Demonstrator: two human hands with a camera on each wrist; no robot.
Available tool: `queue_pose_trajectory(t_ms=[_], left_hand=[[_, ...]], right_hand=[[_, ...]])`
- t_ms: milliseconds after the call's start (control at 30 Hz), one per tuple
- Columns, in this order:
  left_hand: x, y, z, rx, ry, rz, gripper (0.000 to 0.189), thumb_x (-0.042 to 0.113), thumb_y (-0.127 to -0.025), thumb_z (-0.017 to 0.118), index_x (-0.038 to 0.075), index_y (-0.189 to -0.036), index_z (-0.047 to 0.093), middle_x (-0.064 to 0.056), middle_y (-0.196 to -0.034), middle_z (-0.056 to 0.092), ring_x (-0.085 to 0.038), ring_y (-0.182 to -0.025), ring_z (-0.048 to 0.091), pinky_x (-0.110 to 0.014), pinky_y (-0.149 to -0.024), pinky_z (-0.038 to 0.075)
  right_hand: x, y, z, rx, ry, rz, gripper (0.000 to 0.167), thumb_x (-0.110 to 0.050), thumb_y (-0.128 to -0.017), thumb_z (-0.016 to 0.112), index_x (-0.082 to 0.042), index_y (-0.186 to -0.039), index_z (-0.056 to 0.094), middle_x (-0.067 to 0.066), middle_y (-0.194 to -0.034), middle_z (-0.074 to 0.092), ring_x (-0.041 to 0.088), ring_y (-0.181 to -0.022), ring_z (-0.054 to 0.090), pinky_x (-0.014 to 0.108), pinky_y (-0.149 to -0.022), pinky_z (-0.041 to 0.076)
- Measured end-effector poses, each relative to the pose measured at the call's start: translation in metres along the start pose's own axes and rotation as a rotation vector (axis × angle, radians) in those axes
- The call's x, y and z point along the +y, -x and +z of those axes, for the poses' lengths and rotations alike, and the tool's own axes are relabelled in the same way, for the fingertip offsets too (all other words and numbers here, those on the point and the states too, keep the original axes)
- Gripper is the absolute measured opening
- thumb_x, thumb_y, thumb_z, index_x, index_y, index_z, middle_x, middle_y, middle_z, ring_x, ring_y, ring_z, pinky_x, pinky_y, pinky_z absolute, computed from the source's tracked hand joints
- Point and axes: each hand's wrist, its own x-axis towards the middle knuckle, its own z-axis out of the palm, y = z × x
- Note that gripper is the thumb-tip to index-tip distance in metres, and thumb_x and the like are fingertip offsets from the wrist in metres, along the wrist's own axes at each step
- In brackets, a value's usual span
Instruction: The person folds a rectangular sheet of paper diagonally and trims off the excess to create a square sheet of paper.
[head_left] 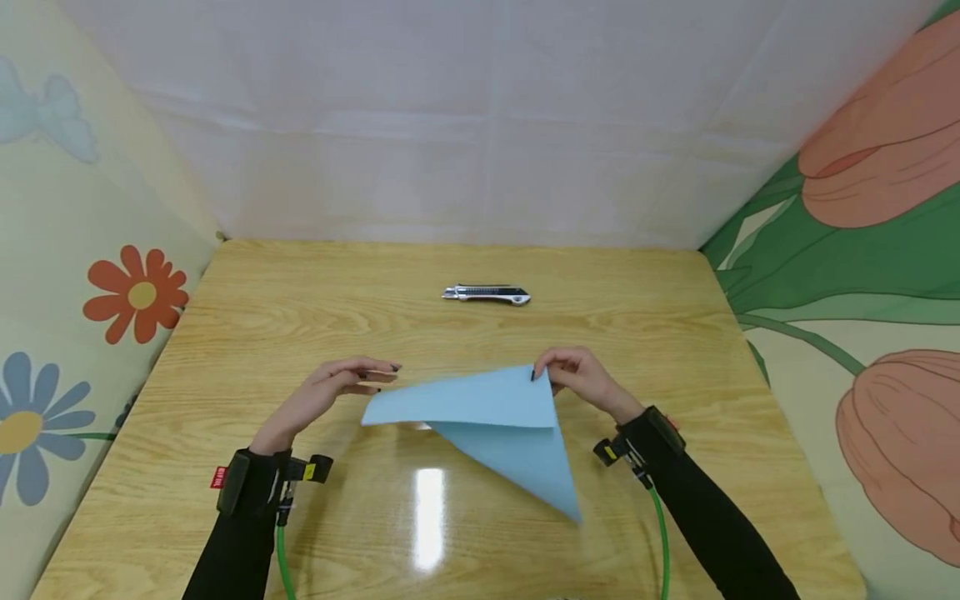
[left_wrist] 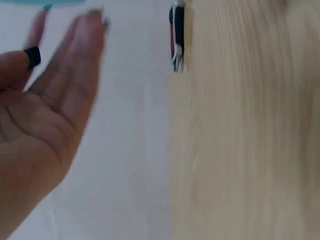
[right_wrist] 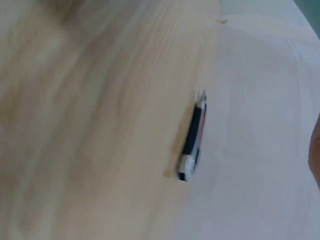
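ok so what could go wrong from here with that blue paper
The right hand pinches the blue paper near one corner while the left hand does not grip it, so it could swing or slip.

The paper is bent over unevenly; pressing it down now might leave a crooked crease.

The box cutter lies beyond it on the table, where a forward reach could knock it.

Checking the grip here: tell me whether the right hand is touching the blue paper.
Touching: the head view shows the right hand pinching the blue paper at its upper right corner.
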Motion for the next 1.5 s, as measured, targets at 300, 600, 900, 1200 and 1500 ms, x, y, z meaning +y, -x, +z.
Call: queue_pose_trajectory(t_ms=[300, 600, 900, 1200, 1500], left_hand=[[0.04, -0.039, 0.048, -0.289, -0.363, -0.093, 0.05, 0.023, -0.098, 0.051, 0.002, -0.142, 0.039, -0.015, -0.134, 0.052, -0.028, -0.118, 0.051, -0.046, -0.095, 0.042], [0.028, -0.057, 0.073, -0.297, -0.319, -0.126, 0.018, 0.021, -0.092, 0.062, 0.008, -0.104, 0.063, 0.004, -0.084, 0.06, -0.007, -0.067, 0.051, -0.021, -0.061, 0.042], [0.02, -0.06, 0.076, -0.198, -0.302, -0.102, 0.013, 0.016, -0.088, 0.066, 0.004, -0.082, 0.063, 0.005, -0.067, 0.053, -0.005, -0.058, 0.046, -0.019, -0.054, 0.037], [0.019, -0.049, 0.074, 0.065, -0.332, -0.113, 0.012, 0.016, -0.087, 0.067, 0.007, -0.082, 0.063, 0.002, -0.067, 0.051, -0.009, -0.06, 0.047, -0.022, -0.056, 0.04], [0.02, -0.042, 0.073, 0.177, -0.322, -0.124, 0.014, 0.016, -0.087, 0.067, 0.007, -0.078, 0.061, 0.002, -0.065, 0.051, -0.009, -0.059, 0.046, -0.022, -0.055, 0.039]], right_hand=[[-0.04, -0.009, 0.024, -0.207, 0.33, -0.039, 0.021, 0.002, -0.097, 0.044, -0.001, -0.094, 0.065, 0.013, -0.093, 0.065, 0.024, -0.067, 0.057, 0.032, -0.061, 0.051], [-0.049, -0.017, 0.037, -0.201, 0.369, -0.096, 0.031, 0.004, -0.097, 0.04, -0.004, -0.125, 0.05, -0.003, -0.055, 0.041, 0.009, -0.045, 0.029, 0.025, -0.051, 0.038], [-0.052, -0.018, 0.039, -0.124, 0.401, -0.101, 0.039, 0.003, -0.096, 0.045, -0.003, -0.135, 0.044, -0.002, -0.068, 0.056, 0.007, -0.048, 0.032, 0.023, -0.052, 0.033], [-0.065, -0.003, 0.034, -0.063, 0.48, 0.024, 0.031, -0.008, -0.091, 0.061, 0.001, -0.121, 0.06, 0.008, -0.091, 0.069, 0.016, -0.081, 0.065, 0.028, -0.073, 0.053], [-0.064, 0.003, 0.039, -0.04, 0.652, -0.012, 0.023, -0.02, -0.086, 0.068, -0.007, -0.105, 0.069, 0.0, -0.088, 0.069, 0.008, -0.079, 0.064, 0.022, -0.075, 0.051]])
